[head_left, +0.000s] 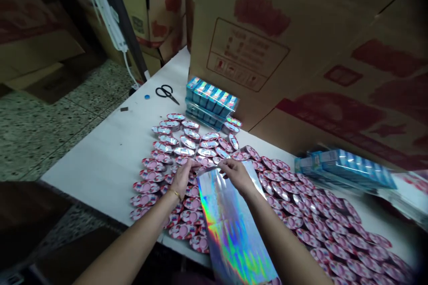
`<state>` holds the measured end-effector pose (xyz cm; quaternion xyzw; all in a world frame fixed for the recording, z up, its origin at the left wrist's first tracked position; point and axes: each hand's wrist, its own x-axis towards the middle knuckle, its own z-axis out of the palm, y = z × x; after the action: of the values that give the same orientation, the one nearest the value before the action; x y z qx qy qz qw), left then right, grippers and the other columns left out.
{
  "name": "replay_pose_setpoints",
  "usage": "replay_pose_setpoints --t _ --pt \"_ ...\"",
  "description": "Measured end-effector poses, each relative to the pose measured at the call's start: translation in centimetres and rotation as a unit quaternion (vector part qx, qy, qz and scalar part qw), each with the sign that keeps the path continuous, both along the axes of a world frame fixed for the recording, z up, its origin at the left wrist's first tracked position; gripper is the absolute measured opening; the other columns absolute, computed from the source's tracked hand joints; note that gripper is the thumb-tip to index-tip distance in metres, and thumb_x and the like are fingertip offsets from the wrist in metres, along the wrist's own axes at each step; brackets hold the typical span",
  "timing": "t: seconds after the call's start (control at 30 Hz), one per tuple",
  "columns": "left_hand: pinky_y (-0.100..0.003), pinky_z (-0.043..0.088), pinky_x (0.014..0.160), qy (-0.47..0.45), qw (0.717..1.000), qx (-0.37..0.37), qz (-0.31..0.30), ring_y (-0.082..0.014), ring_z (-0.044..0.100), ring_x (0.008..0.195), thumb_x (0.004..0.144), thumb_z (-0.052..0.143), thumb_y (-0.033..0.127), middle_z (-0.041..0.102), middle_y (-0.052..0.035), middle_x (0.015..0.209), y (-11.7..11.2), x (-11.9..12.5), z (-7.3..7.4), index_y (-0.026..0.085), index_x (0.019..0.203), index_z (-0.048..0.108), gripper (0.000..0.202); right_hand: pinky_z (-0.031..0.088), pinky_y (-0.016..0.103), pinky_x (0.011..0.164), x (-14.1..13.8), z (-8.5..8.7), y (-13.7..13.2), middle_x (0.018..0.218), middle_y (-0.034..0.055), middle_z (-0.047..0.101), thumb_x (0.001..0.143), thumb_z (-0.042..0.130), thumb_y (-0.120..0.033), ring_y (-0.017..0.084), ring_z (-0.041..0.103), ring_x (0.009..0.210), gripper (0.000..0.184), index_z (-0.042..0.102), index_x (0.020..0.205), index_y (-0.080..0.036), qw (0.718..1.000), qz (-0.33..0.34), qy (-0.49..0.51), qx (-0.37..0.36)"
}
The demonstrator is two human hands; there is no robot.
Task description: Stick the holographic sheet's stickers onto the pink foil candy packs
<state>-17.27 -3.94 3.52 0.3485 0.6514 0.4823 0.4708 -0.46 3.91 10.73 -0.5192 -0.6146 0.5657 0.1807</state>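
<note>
Over oval packs (191, 217), the right hand (236, 174) pinches glossy iridescent film (230, 213).

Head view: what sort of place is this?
Probably a small packing workroom, though I can't be certain: a large printed carton stands by the white table, which holds many similar pink packs and clear-wrapped blue boxes.

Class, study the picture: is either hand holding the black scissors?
No: the black scissors lie on the white table, apart from the left hand and the right hand, which are at the silvery film.
</note>
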Motion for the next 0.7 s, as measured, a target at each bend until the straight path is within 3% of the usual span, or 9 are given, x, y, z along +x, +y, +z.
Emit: replay_pose_setpoints --t 0.07,0.17,0.27,0.37,0.47,0.57,0.7 --pt "-0.027 0.044 0.066 -0.108 0.993 -0.032 0.02 -0.0159 0.058 0.076 0.082 0.029 0.057 0.065 -0.007 0.085 0.0 -0.4 0.3 0.014 0.092 0.065 0.056 0.038 0.02 0.048 -0.8 -1.4 -0.4 0.058 -0.0021 0.052 0.07 0.057 -0.042 0.011 0.052 0.057 0.027 0.057 0.068 -0.015 0.996 -0.049 0.041 -0.07" --pt "-0.024 0.042 0.063 -0.165 0.984 -0.038 0.05 -0.0134 0.057 0.069 0.071 0.056 0.052 0.065 -0.0048 0.078 -0.2 -0.9 0.3 0.013 0.087 0.066 0.043 0.035 0.019 0.045 -1.7 -2.9 -1.3 0.058 -0.0027 0.053 0.06 0.064 -0.043 0.01 0.05 0.053 0.03 0.057 0.067 -0.015 0.985 -0.093 0.086 -0.113" --pt "-0.023 0.043 0.063 -0.183 0.978 -0.045 0.087 -0.0104 0.056 0.062 0.057 0.071 0.038 0.065 -0.0013 0.071 0.0 -1.5 0.0 0.013 0.079 0.065 0.033 0.032 0.019 0.043 -2.8 -4.2 -1.8 0.054 -0.0033 0.054 0.056 0.067 -0.041 0.008 0.045 0.047 0.029 0.059 0.066 -0.015 0.98 -0.121 0.103 -0.118" --pt "-0.024 0.044 0.062 -0.175 0.978 -0.038 0.107 -0.0099 0.056 0.06 0.056 0.071 0.034 0.064 -0.0004 0.071 0.9 -2.6 -0.4 0.014 0.081 0.063 0.032 0.033 0.02 0.045 -4.8 -5.9 -1.9 0.054 -0.0021 0.056 0.059 0.065 -0.041 0.008 0.045 0.047 0.026 0.06 0.064 -0.015 0.98 -0.148 0.107 -0.084" --pt "-0.026 0.045 0.064 -0.116 0.986 -0.028 0.117 -0.0115 0.058 0.062 0.058 0.069 0.03 0.064 -0.0005 0.072 2.4 -4.7 -1.1 0.014 0.084 0.061 0.032 0.038 0.022 0.051 -7.3 -7.4 -1.6 0.058 -0.0008 0.058 0.062 0.061 -0.04 0.011 0.05 0.053 0.024 0.06 0.065 -0.016 0.977 -0.189 0.099 -0.031" --pt "-0.025 0.045 0.064 0.002 0.993 -0.022 0.116 -0.0128 0.058 0.064 0.058 0.067 0.023 0.063 -0.0001 0.068 3.8 -7.0 -2.0 0.014 0.084 0.061 0.029 0.041 0.024 0.058 -9.7 -8.5 -1.2 0.063 0.001 0.061 0.065 0.057 -0.039 0.014 0.053 0.06 0.023 0.061 0.065 -0.017 0.978 -0.205 0.041 0.028" --pt "-0.024 0.044 0.061 0.119 0.985 -0.01 0.126 -0.0123 0.057 0.061 0.061 0.063 0.021 0.06 0.0014 0.064 3.9 -8.8 -3.2 0.015 0.088 0.059 0.028 0.041 0.025 0.063 -11.8 -9.2 -1.1 0.068 0.0027 0.063 0.068 0.054 -0.038 0.015 0.055 0.064 0.024 0.063 0.069 -0.017 0.975 -0.206 -0.032 0.076"
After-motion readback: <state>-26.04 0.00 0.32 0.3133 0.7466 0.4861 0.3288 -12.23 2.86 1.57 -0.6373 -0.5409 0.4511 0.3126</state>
